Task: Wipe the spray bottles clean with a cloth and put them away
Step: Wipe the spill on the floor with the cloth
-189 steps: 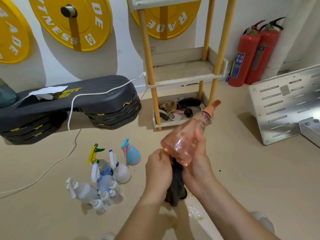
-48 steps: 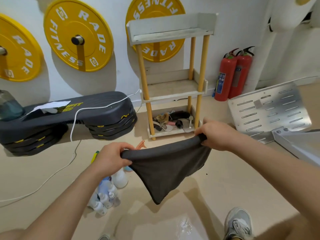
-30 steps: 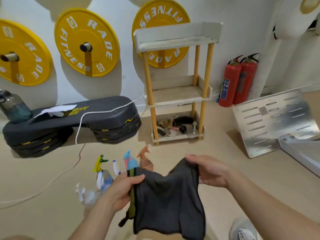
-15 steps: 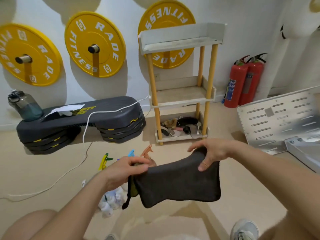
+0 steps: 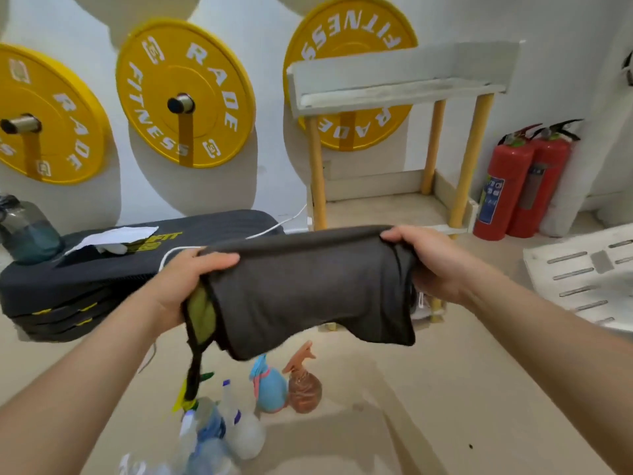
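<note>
Both hands are closed on the dark grey cloth (image 5: 308, 286): its left end is gripped by the left hand (image 5: 186, 279) and its right end by the right hand (image 5: 428, 262), so that it is held stretched out in the air. At the left end a yellow-green patch is exposed, and a dark strap hangs down from it.

Below the cloth, the spray bottles are gathered on the floor: a round blue bottle (image 5: 270, 389) touching an orange-brown bottle (image 5: 303, 387), and nearer the camera a cluster of clear bottles (image 5: 219, 437). A yellow-green trigger among them is partly covered by the hanging strap.

Behind the cloth, the bottom tier of a wooden shelf rack (image 5: 394, 84) is almost wholly hidden. To the left of the cloth a black step platform (image 5: 102, 269) is seen, with a white cable, a sheet of paper and a water bottle (image 5: 27, 231) on it. To the right of the cloth are two red fire extinguishers (image 5: 503, 190) and a slotted metal panel (image 5: 582, 269).

"RADE FITNESS" is printed on the yellow weight plates (image 5: 186, 94) above the cloth. The platform's yellow lettering is partly covered, and the extinguisher labels cannot be read.

Compared with half a second ago, the cloth has been raised and pulled wider, and the orange-brown bottle, gripped six seconds ago, is set down.
</note>
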Action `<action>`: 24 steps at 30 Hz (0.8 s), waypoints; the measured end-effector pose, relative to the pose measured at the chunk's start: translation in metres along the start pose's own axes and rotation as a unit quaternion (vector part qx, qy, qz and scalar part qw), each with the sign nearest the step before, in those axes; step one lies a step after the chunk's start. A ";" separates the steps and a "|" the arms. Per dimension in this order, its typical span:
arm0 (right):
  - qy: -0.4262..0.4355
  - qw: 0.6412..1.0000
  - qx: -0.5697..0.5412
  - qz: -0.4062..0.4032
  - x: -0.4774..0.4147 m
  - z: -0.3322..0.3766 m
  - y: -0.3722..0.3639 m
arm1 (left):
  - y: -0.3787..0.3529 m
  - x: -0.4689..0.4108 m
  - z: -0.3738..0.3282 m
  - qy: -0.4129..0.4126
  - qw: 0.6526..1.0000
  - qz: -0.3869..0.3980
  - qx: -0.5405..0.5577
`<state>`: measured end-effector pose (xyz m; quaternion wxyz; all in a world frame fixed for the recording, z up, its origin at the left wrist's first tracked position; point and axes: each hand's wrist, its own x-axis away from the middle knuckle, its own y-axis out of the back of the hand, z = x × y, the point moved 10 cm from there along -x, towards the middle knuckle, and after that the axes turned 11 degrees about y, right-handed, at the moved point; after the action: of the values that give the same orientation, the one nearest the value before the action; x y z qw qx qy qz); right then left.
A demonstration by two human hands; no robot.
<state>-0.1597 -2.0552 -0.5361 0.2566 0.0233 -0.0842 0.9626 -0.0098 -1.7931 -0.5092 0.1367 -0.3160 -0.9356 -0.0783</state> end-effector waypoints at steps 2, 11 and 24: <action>-0.017 0.998 -0.066 -0.006 -0.048 -0.018 -0.025 | 0.020 -0.054 0.011 0.006 0.997 -0.038 0.066; 0.049 0.997 0.058 0.014 -0.163 -0.056 -0.119 | 0.106 -0.195 0.070 0.055 0.953 -0.193 -0.228; 0.194 0.828 0.517 0.102 -0.254 0.054 -0.226 | 0.079 -0.258 -0.037 0.059 0.962 0.034 -0.265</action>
<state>0.1731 -1.9963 -0.4717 0.1184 -0.0430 0.4752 0.8708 0.2432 -1.8864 -0.5477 0.1057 -0.3673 -0.8602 -0.3377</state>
